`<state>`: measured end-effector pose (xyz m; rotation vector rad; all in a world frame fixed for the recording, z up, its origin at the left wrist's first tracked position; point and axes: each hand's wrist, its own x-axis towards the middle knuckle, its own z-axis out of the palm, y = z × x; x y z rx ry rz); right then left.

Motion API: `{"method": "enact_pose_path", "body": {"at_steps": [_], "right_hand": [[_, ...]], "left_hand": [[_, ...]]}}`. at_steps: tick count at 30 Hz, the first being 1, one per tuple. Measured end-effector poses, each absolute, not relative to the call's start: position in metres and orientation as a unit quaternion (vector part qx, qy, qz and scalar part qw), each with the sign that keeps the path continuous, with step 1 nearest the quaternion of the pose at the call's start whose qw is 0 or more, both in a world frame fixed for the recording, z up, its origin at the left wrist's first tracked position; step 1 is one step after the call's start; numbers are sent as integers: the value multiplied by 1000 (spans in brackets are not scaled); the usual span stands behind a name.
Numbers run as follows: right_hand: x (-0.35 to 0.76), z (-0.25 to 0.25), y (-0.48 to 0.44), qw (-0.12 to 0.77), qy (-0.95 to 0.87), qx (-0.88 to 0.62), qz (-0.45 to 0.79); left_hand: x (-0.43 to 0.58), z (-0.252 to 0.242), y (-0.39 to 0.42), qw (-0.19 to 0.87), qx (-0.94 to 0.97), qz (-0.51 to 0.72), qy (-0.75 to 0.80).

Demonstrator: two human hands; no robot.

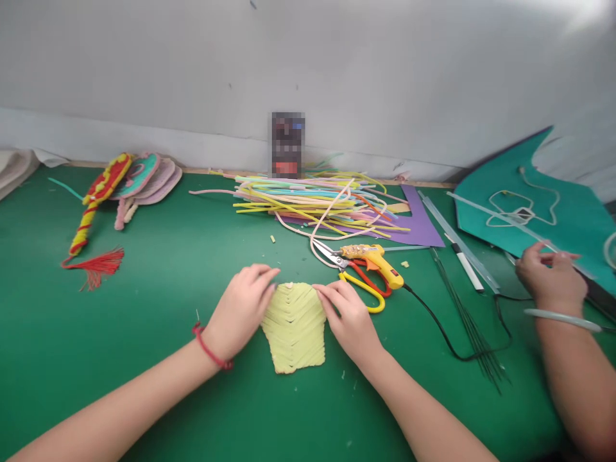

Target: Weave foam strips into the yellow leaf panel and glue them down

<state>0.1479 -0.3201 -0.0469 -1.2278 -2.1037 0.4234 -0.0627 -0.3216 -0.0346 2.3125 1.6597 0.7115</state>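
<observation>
A flat yellow-green piece (296,330), made of slanting strips that meet along a middle line, lies on the green tabletop in front of me. Its wider part faces away and its straight short end faces me. My left hand (245,308) pinches its far left corner between thumb and fingers. At the far right corner, my right hand (349,314) grips the edge with thumb and fingertips. Just beyond my right hand are scissors (368,292) with red and yellow handles, and a yellow glue gun (375,258) lies across them.
Behind lies a pile of coloured fuzzy stems (308,199) on purple sheet (428,224), near an upright phone (287,146). Tasselled red-yellow fan-shaped craft (108,186) sits left. Right are glue sticks (462,244), a marker (466,266), thin wires (469,321), a cable (440,340) and another person's hand (551,276).
</observation>
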Motion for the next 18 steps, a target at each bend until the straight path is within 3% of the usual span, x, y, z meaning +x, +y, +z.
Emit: {"method": "enact_pose_path", "body": {"at_steps": [2, 5, 11, 18], "right_hand": [[142, -49, -322, 321, -824, -442, 149], [135, -56, -323, 295, -849, -419, 128], [131, -67, -321, 231, -869, -427, 95], [130, -68, -320, 218, -873, -428, 85]], "left_hand": [[-58, -39, -346, 23, 822, 219, 525], [-55, -50, -365, -14, 852, 188, 489], [-54, -59, -357, -2, 849, 151, 507], [-51, -58, -353, 4, 847, 128, 516]]}}
